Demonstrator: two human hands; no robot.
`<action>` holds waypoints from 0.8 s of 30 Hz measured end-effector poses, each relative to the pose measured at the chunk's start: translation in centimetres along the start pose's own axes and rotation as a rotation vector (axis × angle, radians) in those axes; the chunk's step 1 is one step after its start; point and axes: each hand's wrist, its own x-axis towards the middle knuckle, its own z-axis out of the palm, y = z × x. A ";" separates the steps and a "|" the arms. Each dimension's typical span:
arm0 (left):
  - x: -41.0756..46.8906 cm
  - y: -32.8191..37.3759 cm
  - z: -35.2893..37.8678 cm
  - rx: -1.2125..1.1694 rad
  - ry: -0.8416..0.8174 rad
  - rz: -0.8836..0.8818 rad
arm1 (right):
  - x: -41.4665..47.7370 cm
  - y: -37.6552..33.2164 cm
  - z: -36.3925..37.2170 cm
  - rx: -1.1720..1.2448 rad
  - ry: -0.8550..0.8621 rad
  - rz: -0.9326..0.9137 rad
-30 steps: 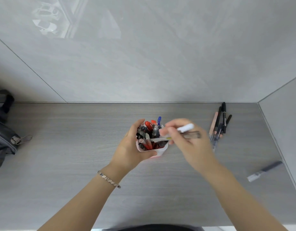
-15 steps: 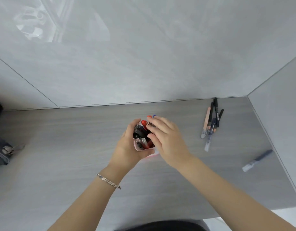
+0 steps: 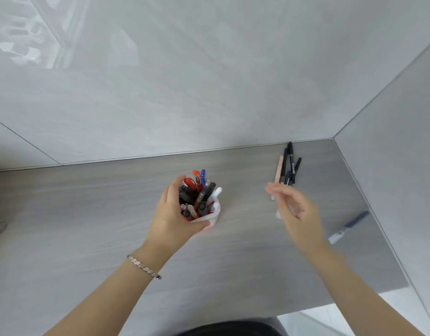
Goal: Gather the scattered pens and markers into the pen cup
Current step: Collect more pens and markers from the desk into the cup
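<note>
The white pen cup (image 3: pixel 212 215) stands mid-table, packed with several red, blue, black and white pens. My left hand (image 3: pixel 171 214) is wrapped around its left side and holds it. My right hand (image 3: pixel 296 212) hovers to the right of the cup, blurred, fingers apart and empty, just in front of a cluster of several pens (image 3: pixel 288 167) lying by the back wall. A single grey marker (image 3: pixel 348 226) lies alone at the far right, close to the side wall.
The grey wood-grain table (image 3: pixel 88 214) meets tiled walls at the back and right. Its front edge shows at lower right, with pale floor beyond. A bit of a dark bag shows at the far left edge.
My right hand put the white-capped and clear pens into the cup, let go, and swung right toward the pen cluster. The camera turned right, so the bag slid out of view.
</note>
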 end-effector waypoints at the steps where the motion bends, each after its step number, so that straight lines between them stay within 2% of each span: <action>1: 0.0 0.2 0.3 0.003 -0.006 0.006 | 0.2 0.7 -1.0 -0.072 0.030 0.009; 3: -0.1 0.7 1.0 0.011 -0.037 0.019 | 0.8 2.5 -3.3 -0.290 0.121 0.054; 4: -0.1 1.1 1.3 0.013 -0.053 0.027 | 1.1 4.0 -4.8 -0.419 0.182 0.140; 6: -0.2 2.1 1.9 0.005 -0.071 0.052 | 1.6 7.1 -7.7 -0.625 0.267 0.429; 9: -0.2 3.4 2.5 -0.014 -0.089 0.078 | 1.7 9.8 -9.6 -0.792 0.215 0.805; 11: 0.1 3.9 3.0 -0.009 -0.117 0.080 | 1.8 10.6 -9.9 -0.800 0.189 0.915; 13: 0.2 4.1 3.3 0.006 -0.134 0.087 | 2.0 11.0 -10.0 -0.771 0.190 0.911; 15: 0.2 4.2 3.2 -0.002 -0.135 0.081 | 2.5 11.3 -10.1 -0.680 0.181 0.810; 20: -0.4 4.6 2.6 -0.018 -0.105 0.078 | 3.2 8.6 -9.2 -0.165 0.135 0.594; 22: -0.7 4.5 2.4 -0.028 -0.089 0.077 | 3.2 7.1 -8.7 -0.132 0.052 0.481; 24: -0.9 4.3 2.2 -0.016 -0.075 0.069 | 3.0 6.2 -8.2 -0.262 -0.065 0.370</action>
